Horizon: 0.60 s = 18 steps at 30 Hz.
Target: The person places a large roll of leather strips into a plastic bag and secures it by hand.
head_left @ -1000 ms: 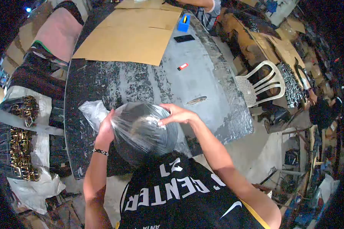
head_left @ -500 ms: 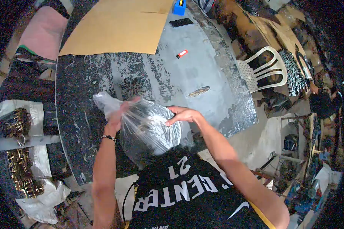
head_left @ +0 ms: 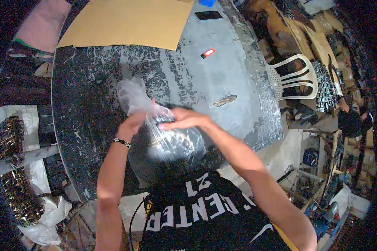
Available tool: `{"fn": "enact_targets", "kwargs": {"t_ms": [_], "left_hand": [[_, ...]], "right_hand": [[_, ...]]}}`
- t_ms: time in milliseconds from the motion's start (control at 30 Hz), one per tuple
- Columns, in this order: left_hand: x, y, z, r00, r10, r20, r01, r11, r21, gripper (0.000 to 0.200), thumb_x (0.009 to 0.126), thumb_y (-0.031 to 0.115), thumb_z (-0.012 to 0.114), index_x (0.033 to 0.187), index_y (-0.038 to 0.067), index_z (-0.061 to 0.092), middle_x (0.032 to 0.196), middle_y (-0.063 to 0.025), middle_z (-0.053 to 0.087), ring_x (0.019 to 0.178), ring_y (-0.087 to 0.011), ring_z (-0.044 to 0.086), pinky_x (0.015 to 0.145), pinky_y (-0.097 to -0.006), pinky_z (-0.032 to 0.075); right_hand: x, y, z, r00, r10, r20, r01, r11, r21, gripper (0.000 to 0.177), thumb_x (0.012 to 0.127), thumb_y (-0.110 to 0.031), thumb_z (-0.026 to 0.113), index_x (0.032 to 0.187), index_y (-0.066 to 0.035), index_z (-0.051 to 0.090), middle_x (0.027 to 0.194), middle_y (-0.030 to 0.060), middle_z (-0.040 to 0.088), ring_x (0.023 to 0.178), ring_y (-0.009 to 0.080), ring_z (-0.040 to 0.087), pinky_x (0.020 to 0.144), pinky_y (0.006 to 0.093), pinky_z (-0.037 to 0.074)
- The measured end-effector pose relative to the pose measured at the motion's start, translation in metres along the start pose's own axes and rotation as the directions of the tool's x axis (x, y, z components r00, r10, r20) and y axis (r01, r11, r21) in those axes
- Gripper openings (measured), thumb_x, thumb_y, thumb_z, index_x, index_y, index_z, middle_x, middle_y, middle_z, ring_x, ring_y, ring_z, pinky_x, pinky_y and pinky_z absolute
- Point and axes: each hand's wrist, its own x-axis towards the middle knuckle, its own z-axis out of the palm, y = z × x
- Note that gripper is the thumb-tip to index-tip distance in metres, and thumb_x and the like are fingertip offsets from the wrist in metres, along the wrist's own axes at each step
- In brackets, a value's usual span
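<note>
A clear plastic bag (head_left: 178, 144) hangs between my hands over the near part of the table. Something shiny sits inside it, too blurred by the film to name. My left hand (head_left: 135, 121) is closed around the gathered neck of the bag, whose loose open end (head_left: 132, 94) sticks up and away from me. My right hand (head_left: 184, 119) grips the bag just right of the neck, thumb pressed on the film and fingers behind it.
The scratched dark table (head_left: 104, 83) carries a cardboard sheet (head_left: 125, 23), a phone (head_left: 208, 15), a red-and-black small item (head_left: 207, 53) and a thin brownish piece (head_left: 223, 101). A white plastic chair (head_left: 295, 79) stands at the right; metal parts (head_left: 19, 175) lie on white sacking at left.
My right hand has moved left, up to the bag's neck beside my left hand. The bag's loose end has swung from pointing left to pointing upward.
</note>
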Motion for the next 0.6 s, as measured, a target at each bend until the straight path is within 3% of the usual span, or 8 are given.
{"fn": "enact_targets", "kwargs": {"t_ms": [67,200,233,300,367,433,467,600], "left_hand": [[0.003,-0.009,-0.010,0.993,0.031,0.110,-0.021,0.996,-0.089,0.055,0.095,0.028,0.063,0.140,0.002,0.047,0.126,-0.0063,0.061,0.110,-0.0153,0.059,0.097,-0.0280,0.045],[-0.016,0.002,-0.007,0.946,0.201,0.255,-0.160,0.972,-0.172,0.058,0.098,0.035,0.058,0.144,0.006,0.041,0.132,-0.0086,0.059,0.115,-0.0179,0.059,0.102,-0.0301,0.044],[-0.016,-0.004,-0.008,0.948,0.198,0.250,-0.159,0.973,-0.167,0.058,0.098,0.035,0.058,0.144,0.006,0.041,0.132,-0.0086,0.059,0.115,-0.0179,0.059,0.102,-0.0301,0.044],[-0.010,-0.015,-0.005,0.927,0.361,0.101,-0.326,0.909,-0.258,0.056,0.104,0.051,0.035,0.134,0.008,0.057,0.134,-0.0067,0.059,0.121,-0.0183,0.054,0.108,-0.0327,0.039],[-0.001,-0.015,-0.010,0.909,0.368,0.196,-0.333,0.923,-0.191,0.058,0.104,0.051,0.034,0.144,0.010,0.047,0.143,-0.0052,0.052,0.129,-0.0197,0.047,0.112,-0.0343,0.033],[-0.011,0.003,-0.003,0.916,0.250,0.314,-0.281,0.958,0.058,0.044,0.103,0.040,0.046,0.138,0.013,0.051,0.144,-0.0067,0.048,0.128,-0.0168,0.046,0.108,-0.0334,0.037],[-0.023,0.015,0.000,0.897,0.255,0.362,-0.283,0.959,0.025,0.046,0.104,0.039,0.043,0.139,0.011,0.051,0.145,-0.0071,0.047,0.134,-0.0159,0.038,0.110,-0.0345,0.034],[-0.053,0.053,0.011,0.920,0.125,0.371,-0.144,0.989,0.024,0.073,0.098,0.063,0.040,0.144,0.008,0.047,0.143,-0.0078,0.048,0.130,-0.0218,0.043,0.110,-0.0365,0.032]], "right_hand": [[0.005,-0.035,-0.003,0.940,0.332,0.082,-0.335,0.942,0.025,0.087,0.091,-0.071,0.044,0.123,0.009,0.054,0.112,0.0236,0.063,0.107,0.0312,0.058,0.092,0.0398,0.046],[0.023,-0.001,0.023,0.949,0.186,-0.256,-0.198,0.980,-0.022,0.091,0.095,-0.072,0.022,0.107,0.010,0.062,0.101,0.0272,0.067,0.102,0.0399,0.063,0.092,0.0446,0.047],[0.023,-0.002,0.023,0.950,0.181,-0.254,-0.192,0.981,-0.019,0.091,0.095,-0.072,0.022,0.107,0.010,0.062,0.101,0.0272,0.067,0.102,0.0399,0.063,0.092,0.0446,0.047],[0.020,-0.010,0.012,0.968,0.251,-0.029,-0.252,0.965,-0.069,0.092,0.095,-0.072,0.022,0.105,0.009,0.063,0.102,0.0284,0.066,0.102,0.0408,0.063,0.093,0.0443,0.047],[0.029,0.004,0.020,0.949,0.314,0.013,-0.313,0.948,-0.061,0.085,0.097,-0.069,0.026,0.111,0.007,0.062,0.113,0.0248,0.064,0.112,0.0350,0.060,0.098,0.0410,0.044],[0.019,-0.011,0.028,0.972,0.130,-0.194,-0.082,0.968,0.239,0.072,0.099,-0.062,0.034,0.119,0.003,0.061,0.125,0.0176,0.061,0.120,0.0253,0.054,0.103,0.0379,0.039],[0.016,-0.014,0.029,0.972,0.154,-0.180,-0.074,0.920,0.385,0.058,0.099,-0.051,0.049,0.127,-0.002,0.058,0.135,0.0116,0.056,0.125,0.0183,0.047,0.108,0.0352,0.035],[0.027,-0.008,0.019,0.998,0.055,0.011,-0.056,0.972,0.228,0.052,0.093,-0.041,0.064,0.130,-0.004,0.058,0.133,0.0109,0.058,0.121,0.0190,0.051,0.106,0.0337,0.037]]}}
